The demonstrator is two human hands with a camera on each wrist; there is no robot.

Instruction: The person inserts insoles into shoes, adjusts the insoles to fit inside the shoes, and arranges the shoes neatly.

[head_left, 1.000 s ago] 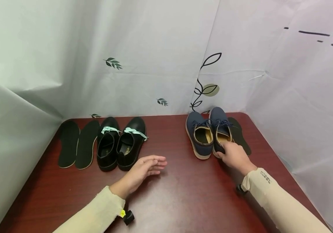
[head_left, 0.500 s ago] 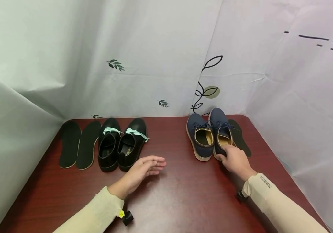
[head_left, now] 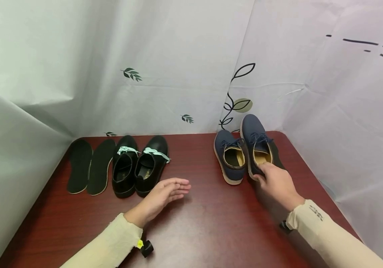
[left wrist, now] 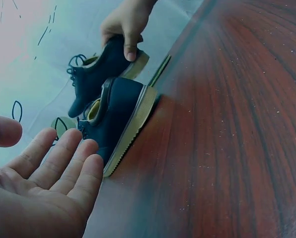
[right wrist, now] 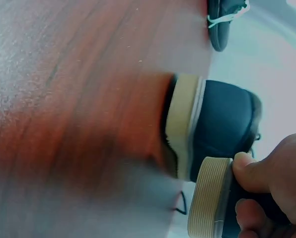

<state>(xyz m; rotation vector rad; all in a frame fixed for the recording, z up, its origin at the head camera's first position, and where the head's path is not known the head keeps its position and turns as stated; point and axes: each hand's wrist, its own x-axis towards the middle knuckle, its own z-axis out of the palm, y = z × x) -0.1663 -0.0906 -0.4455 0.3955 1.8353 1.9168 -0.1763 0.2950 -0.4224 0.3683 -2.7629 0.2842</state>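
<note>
My right hand [head_left: 276, 184] grips the heel of a navy lace-up shoe [head_left: 253, 128], thumb outside and fingers in the opening. In the left wrist view this shoe [left wrist: 93, 79] is raised above the table, its tan sole showing. Its mate, another navy shoe [head_left: 224, 137], stands just to the left. Partly hidden behind the raised shoe lies a dark insole [head_left: 277, 158]. My left hand [head_left: 161, 199] is held over the middle of the table with fingers extended and touches nothing. In its wrist view, the palm of that left hand [left wrist: 48, 193] shows bare.
Two black shoes with mint laces, a left one [head_left: 124, 182] and a right one [head_left: 159, 143], stand at the table's left. Beside them lie two dark insoles, one outer [head_left: 79, 163] and one inner [head_left: 100, 167]. White curtains [head_left: 178, 56] enclose the red-brown table [head_left: 204, 230].
The navy shoe in my right hand has risen off the table and shifted slightly away from its mate, covering more of the insole. My left hand stays almost still.
</note>
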